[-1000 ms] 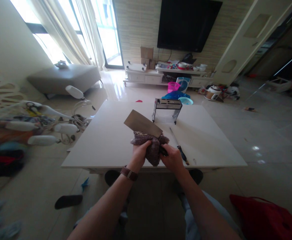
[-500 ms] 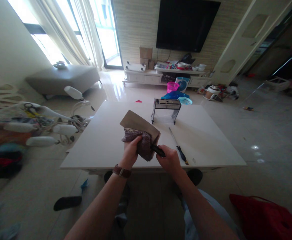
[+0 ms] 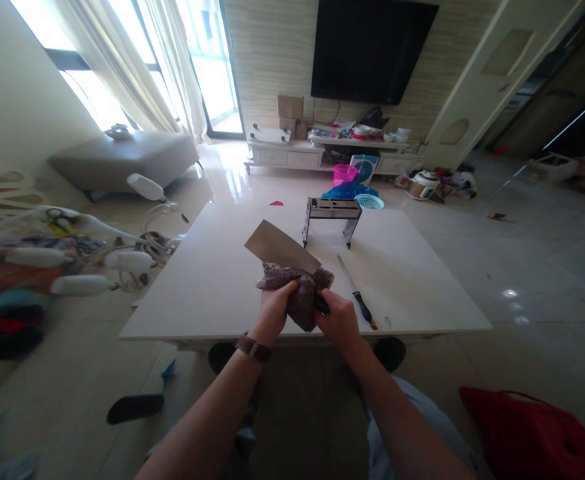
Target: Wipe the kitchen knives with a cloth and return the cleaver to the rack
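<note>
A kitchen cleaver [image 3: 282, 245] is held above the near part of the white table, its broad blade pointing away to the left. My right hand [image 3: 339, 319] is closed round its black handle [image 3: 321, 304]. In my left hand [image 3: 275, 308] is a purple-brown fuzzy cloth [image 3: 299, 303], bunched against the blade's base and the handle end, with the thumb lying on top of it. The cloth covers the lower part of the blade. To the right of my right hand lies a screwdriver [image 3: 362, 305] with a dark handle.
On the white table [image 3: 182, 293] a knife rack [image 3: 333, 208] stands toward the far edge. A small clear object [image 3: 387, 322] lies near the front edge. White lamp arms [image 3: 127, 259] reach close to the table's left side. A red stool [image 3: 527, 427] is at the lower right.
My left hand and the cloth have slid right along the cleaver, toward the handle. The cloth now hides more of the handle. The blade has shifted slightly right.
</note>
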`<state>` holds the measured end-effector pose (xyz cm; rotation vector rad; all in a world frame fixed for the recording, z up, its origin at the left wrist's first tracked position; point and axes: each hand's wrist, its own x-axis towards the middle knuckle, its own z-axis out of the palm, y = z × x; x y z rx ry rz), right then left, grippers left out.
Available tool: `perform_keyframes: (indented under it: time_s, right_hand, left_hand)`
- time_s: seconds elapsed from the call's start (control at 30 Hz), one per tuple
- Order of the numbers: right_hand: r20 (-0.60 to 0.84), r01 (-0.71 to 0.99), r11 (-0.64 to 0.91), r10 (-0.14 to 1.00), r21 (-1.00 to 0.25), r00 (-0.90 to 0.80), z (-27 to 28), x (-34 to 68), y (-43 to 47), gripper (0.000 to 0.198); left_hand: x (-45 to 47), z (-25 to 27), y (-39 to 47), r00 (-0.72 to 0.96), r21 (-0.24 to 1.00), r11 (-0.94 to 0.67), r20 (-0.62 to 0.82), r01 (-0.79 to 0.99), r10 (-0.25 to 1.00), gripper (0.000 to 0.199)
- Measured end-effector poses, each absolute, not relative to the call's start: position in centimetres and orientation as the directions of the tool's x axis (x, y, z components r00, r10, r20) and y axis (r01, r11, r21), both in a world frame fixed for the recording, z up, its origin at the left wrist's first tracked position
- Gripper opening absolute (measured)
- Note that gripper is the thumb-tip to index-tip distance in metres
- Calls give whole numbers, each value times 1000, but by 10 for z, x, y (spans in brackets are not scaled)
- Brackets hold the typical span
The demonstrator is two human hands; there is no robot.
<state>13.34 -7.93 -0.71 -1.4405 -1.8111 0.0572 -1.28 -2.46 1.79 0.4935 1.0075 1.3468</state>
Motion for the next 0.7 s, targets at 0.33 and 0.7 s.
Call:
perform_keyframes:
  time_s: [0.33,0.7]
  right_hand:
    - [535,764,370,844,-528,-40,-1,131,-81,10]
    - [507,802,411,847,-434,-160,2,141,-85,14]
  left_hand:
    - [-28,20,-7,-171,777,111,-272,-619,947,35]
    - [-80,21,26,-283,711,17,-302,-703,910,25]
